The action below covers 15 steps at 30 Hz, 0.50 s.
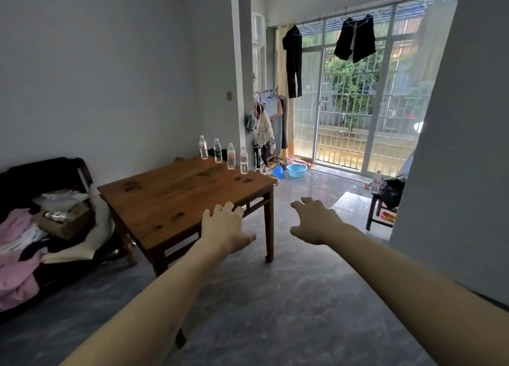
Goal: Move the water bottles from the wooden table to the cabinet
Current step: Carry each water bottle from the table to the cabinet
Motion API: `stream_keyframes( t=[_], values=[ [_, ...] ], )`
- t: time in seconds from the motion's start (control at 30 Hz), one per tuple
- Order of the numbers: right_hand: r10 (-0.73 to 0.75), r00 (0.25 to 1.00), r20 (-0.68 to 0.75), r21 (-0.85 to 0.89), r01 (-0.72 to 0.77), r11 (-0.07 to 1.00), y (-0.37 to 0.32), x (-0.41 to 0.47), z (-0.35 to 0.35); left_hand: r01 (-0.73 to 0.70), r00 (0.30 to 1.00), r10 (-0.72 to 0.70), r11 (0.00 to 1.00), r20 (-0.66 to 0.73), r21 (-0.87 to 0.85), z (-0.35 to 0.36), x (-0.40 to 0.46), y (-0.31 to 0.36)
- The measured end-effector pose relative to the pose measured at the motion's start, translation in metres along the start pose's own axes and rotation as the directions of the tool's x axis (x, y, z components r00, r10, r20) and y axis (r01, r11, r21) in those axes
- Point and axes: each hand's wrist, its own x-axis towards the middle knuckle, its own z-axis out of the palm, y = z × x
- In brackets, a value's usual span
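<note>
Wooden table (176, 200) holds four bottles (230, 156) along its far edge; both hands (224, 228) (314, 219), spread and empty, could topple neighbours when reaching.

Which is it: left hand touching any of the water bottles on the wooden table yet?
Apart. The head view shows the left hand held open over the near edge of the wooden table, while the four water bottles stand in a row along the far edge.

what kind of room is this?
Most likely a lived-in room of a home, opening onto a barred balcony. A wooden table holds four water bottles, laundry hangs by the sliding doors, and clothes are piled at left.
</note>
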Motion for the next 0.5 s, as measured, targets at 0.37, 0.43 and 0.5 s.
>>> stream_keyframes(
  t=[0.37,0.43,0.5],
  values=[
    [0.011,1.0,0.013,0.047,-0.012,0.999,0.092,0.125,-0.02,-0.074,0.996,0.074,0.997,-0.056,0.016,-0.006,0.157,0.06],
    [0.008,0.999,0.037,0.052,-0.01,0.999,0.101,0.144,-0.011,-0.073,0.996,0.074,0.997,-0.054,0.019,-0.002,0.181,0.067],
    [0.008,0.999,0.047,0.064,-0.011,0.998,0.11,0.165,-0.006,-0.072,0.996,0.073,0.997,-0.046,0.028,0.006,0.205,0.073]
  ],
)
